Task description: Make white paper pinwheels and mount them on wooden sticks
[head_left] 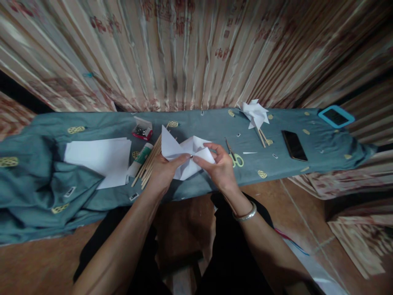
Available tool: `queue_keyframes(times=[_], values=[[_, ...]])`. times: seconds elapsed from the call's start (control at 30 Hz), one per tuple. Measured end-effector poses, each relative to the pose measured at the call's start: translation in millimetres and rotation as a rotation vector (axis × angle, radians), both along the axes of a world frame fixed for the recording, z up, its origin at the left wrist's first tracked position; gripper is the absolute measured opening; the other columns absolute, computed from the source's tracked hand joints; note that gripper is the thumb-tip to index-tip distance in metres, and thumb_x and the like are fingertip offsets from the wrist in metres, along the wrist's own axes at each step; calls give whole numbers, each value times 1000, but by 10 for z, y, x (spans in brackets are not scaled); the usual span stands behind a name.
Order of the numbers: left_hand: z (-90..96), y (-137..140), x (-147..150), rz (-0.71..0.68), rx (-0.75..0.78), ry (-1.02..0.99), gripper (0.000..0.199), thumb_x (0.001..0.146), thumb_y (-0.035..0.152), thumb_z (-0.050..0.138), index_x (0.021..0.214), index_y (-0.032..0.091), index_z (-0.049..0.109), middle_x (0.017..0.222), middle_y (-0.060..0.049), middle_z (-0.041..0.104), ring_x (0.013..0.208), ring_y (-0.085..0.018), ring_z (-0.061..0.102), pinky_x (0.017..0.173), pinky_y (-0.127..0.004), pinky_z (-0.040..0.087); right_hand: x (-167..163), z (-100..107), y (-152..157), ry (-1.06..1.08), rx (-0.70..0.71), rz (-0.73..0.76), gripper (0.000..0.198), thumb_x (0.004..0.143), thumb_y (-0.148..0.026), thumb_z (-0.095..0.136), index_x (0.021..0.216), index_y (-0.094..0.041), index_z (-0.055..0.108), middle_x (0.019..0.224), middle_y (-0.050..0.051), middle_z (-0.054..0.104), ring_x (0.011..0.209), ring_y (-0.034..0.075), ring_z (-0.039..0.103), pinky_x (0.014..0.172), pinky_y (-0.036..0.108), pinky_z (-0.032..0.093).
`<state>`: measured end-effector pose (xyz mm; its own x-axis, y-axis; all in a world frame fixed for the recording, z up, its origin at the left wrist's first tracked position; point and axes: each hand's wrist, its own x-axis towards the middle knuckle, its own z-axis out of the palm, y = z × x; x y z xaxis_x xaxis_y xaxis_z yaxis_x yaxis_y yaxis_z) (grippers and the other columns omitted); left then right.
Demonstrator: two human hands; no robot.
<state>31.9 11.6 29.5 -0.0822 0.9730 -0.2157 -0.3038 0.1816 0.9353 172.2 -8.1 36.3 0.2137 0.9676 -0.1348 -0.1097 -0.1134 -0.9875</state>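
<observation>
A white paper pinwheel (pixel 187 166) is held between my two hands above the cloth-covered table. My left hand (pixel 164 172) grips its left side, with the thumb pressed close to a small shiny pin head (pixel 191 156) at the centre. On the other side my right hand (pixel 221 166) pinches the folded paper, its thumb also near the pin and its fingers behind the far edge. What the fingers underneath do is hidden. Just left of the pinwheel lie several wooden sticks (pixel 149 167) beside a green and white glue stick (pixel 141 159).
White paper sheets (pixel 101 153) lie at the left, near a small open box of metal pins (pixel 142 130). Right of my hands are green-handled scissors (pixel 237 159), finished pinwheels on sticks (pixel 255 114), a black phone (pixel 294 145) and a blue-framed device (pixel 336 116). A curtain (pixel 184 61) hangs behind.
</observation>
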Motion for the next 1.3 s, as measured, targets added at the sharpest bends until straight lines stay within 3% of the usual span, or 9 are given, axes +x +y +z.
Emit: queue_keyframes(times=[0.17,0.33,0.4,0.6,0.83,1.3], values=[[-15,-1,6,29,10,-40,35,51,32,87,76,14,72,76,-3,74,68,-18,67,69,-30,53,101,48,15,44,6,33,49,52,-43,89,87,-22,62,76,-1,73,65,15,66,65,30,53],[21,-25,10,-38,32,-13,34,49,30,89,75,15,72,76,-3,75,68,-19,67,66,-30,53,284,87,30,-4,-67,322,32,58,-43,87,75,-19,73,70,-2,72,60,12,62,60,27,50],[35,-36,16,-72,20,10,35,48,30,88,74,14,72,75,-4,75,68,-20,67,65,-30,53,310,83,34,29,-128,370,30,56,-40,88,76,-20,76,71,-2,74,60,12,62,61,27,51],[41,-51,19,-123,-13,106,36,50,35,87,74,14,71,76,-6,75,69,-22,69,67,-33,55,209,53,41,124,-219,283,33,42,-31,93,68,-20,76,69,-2,74,59,13,64,62,27,53],[14,-33,-16,-149,78,246,30,56,34,80,76,14,69,77,-5,75,73,-23,69,69,-33,57,150,-1,42,138,-211,213,32,47,-38,91,62,-18,71,63,-2,70,55,10,59,56,24,48],[-54,-15,-50,-115,55,341,28,54,36,79,70,14,69,69,-5,72,66,-21,67,59,-29,53,132,-10,32,1,-142,216,33,52,-43,85,62,-18,67,57,-4,61,53,9,48,53,24,39]])
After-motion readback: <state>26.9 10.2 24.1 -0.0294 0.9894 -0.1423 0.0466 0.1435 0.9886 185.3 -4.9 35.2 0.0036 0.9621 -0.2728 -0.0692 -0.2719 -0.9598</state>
